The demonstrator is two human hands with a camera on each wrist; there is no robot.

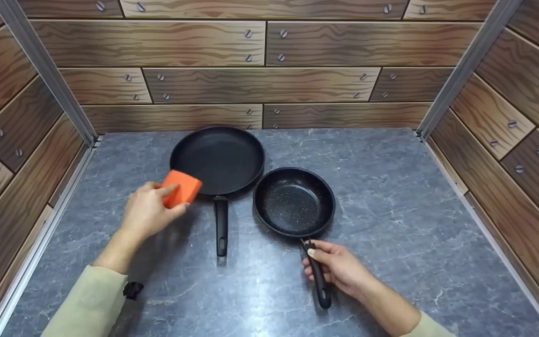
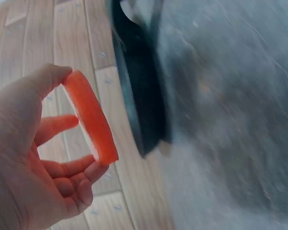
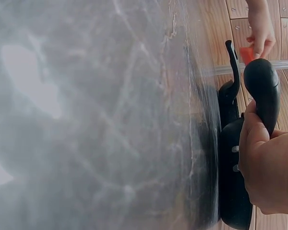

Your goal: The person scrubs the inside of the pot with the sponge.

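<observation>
Between thumb and fingers, my left hand pinches an orange sponge, held up at the near left rim of the large black frying pan. In the left wrist view the sponge shows edge-on, apart from the dark pan. My right hand grips the handle of a smaller speckled frying pan, thumb on top near the pan body. Both pans are upright with handles toward me, the smaller one close beside the large one on its right. The right wrist view shows the gripped handle from its end.
A grey marbled tabletop lies under the pans. Wood-patterned panels stand at the back and both sides, with metal strips at the corners. A small black object sits by the left sleeve.
</observation>
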